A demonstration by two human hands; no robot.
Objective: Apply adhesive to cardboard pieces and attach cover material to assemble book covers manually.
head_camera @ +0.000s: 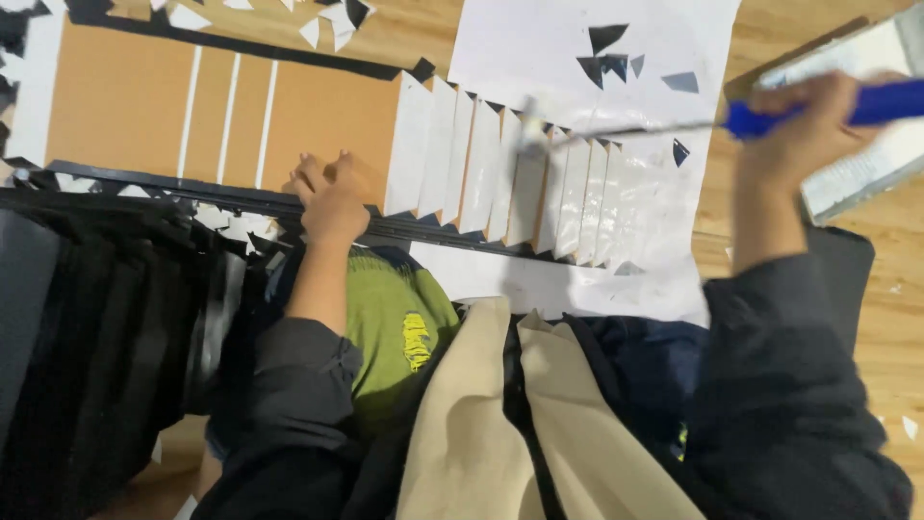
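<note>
Wooden flooring (895, 289) runs under everything I see from the head camera, pale planks showing bare to the right of the big brown cardboard panel (125, 101), which I will use as my landmark. That panel lies flat at the upper left, crossed by thin white stripes and edged above and below by black strips (192, 188). Directly right of it, touching its edge, a row of white folded flaps (481, 169) fans out in overlapping pleats, and further right of those a large white paper sheet (577, 48) lies spread with small dark triangular offcuts (608, 60) on it. Below the panel's left part, a stack of black sheets (87, 327) fills the corner. Below the panel's right end I see the person's own clothing: a green top (399, 327), a tan jacket front (481, 433) and dark sleeves (789, 385). Far right of the panel, past the paper sheet, a flat silvery-white board (866, 164) lies tilted on the floor. My left hand (332, 202) rests at the panel's lower right corner, fingers curled together and pressing down on the black strip there, holding nothing. My right hand (804, 120) is raised well right of the panel, closed in a fist around the blue handle of a tool (818, 108); its thin metal shaft reaches back left, and its blurred pale tip (531, 130) sits over the white flaps. Small white paper scraps (332, 24) lie scattered above the panel's top edge.
</note>
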